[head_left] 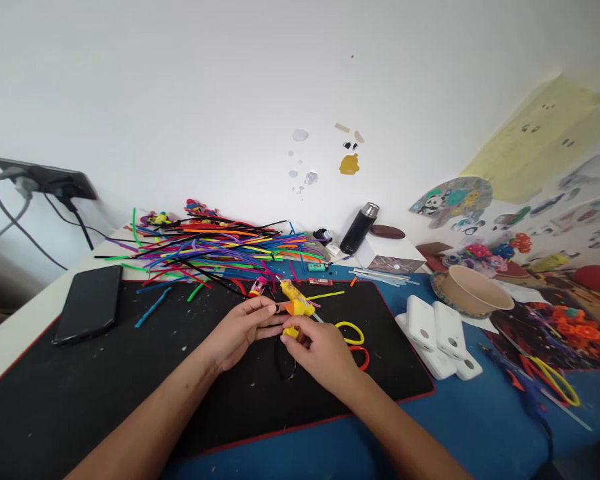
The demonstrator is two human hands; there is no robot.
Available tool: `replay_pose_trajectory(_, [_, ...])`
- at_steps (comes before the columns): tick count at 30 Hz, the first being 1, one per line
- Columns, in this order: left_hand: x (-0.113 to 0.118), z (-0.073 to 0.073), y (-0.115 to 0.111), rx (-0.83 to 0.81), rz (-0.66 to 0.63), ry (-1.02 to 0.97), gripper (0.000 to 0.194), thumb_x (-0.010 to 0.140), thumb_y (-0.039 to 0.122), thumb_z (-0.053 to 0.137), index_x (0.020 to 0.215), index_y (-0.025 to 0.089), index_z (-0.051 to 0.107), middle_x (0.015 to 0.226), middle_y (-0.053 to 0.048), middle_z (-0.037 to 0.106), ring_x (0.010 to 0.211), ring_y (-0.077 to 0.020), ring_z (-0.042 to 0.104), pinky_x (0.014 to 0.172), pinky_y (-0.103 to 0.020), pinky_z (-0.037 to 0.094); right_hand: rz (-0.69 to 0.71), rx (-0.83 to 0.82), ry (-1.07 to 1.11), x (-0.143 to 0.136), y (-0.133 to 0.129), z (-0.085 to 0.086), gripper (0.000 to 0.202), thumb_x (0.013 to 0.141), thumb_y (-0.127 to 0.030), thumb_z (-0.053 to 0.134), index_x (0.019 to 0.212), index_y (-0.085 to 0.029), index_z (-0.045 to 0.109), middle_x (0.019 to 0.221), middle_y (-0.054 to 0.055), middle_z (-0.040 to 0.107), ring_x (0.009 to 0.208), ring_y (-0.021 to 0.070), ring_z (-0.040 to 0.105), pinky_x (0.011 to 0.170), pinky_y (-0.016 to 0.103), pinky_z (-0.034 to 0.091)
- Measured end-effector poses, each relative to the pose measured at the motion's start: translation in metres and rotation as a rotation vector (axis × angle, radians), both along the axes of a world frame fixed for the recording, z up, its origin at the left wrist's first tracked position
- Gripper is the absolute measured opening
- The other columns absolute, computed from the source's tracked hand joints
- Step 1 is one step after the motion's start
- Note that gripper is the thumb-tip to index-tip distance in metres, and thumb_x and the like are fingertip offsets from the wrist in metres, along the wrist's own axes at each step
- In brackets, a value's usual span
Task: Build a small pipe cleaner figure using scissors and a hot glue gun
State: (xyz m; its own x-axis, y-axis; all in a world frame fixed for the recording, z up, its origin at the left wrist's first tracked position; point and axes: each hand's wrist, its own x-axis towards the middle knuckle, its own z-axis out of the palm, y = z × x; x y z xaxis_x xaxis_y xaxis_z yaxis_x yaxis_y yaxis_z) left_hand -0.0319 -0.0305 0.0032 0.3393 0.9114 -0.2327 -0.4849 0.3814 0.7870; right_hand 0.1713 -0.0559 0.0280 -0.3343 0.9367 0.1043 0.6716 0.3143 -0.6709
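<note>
Over the middle of the black mat, my right hand is wrapped round the handle of a yellow glue gun. The gun's nozzle points up and to the left. Just left of it, my left hand pinches something small and dark between thumb and index finger, too small to name, while the other fingers are stretched towards the gun. A thin black cord hangs below my hands. Scissors with yellow and red handles lie right of my right hand.
Colourful pipe cleaners are heaped by the wall. A phone lies at the left. Behind the mat stands a black bottle. White devices and a beige bowl are at the right, near other scissors.
</note>
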Motion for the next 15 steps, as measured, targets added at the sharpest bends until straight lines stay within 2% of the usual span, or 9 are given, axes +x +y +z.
replay_pose_trajectory(6, [-0.0033,0.0029,0.0000,-0.029,-0.016,-0.099,0.035,0.074,0.038,0.096,0.089,0.020,0.070,0.121,-0.012,0.081,0.109,-0.0294,0.079,0.099,-0.044,0.061,0.012,-0.013,0.035,0.0009,-0.0040,-0.0039,0.016,0.094,-0.033,0.074,0.108,-0.029,0.079,0.073,-0.001,0.073,0.060,0.0173,0.062,0.062,0.027,0.041])
replay_pose_trajectory(10, [-0.0045,0.0028,0.0000,-0.027,-0.024,-0.116,0.033,0.076,0.036,0.095,0.091,0.020,0.070,0.122,-0.012,0.081,0.110,-0.0297,0.079,0.099,-0.044,0.061,0.028,-0.021,0.097,0.0035,-0.0042,-0.0029,0.023,0.101,-0.042,0.065,0.111,-0.028,0.080,0.074,0.000,0.074,0.063,0.0178,0.064,0.063,0.028,0.043])
replay_pose_trajectory(15, [-0.0051,0.0012,0.0004,-0.021,-0.020,-0.157,0.027,0.082,0.034,0.090,0.094,0.021,0.069,0.130,-0.014,0.079,0.118,-0.0325,0.076,0.102,-0.047,0.060,-0.027,-0.096,0.242,0.0022,0.0007,-0.0110,0.026,0.103,-0.043,0.062,0.104,-0.026,0.082,0.068,0.000,0.071,0.060,0.0174,0.067,0.063,0.028,0.047])
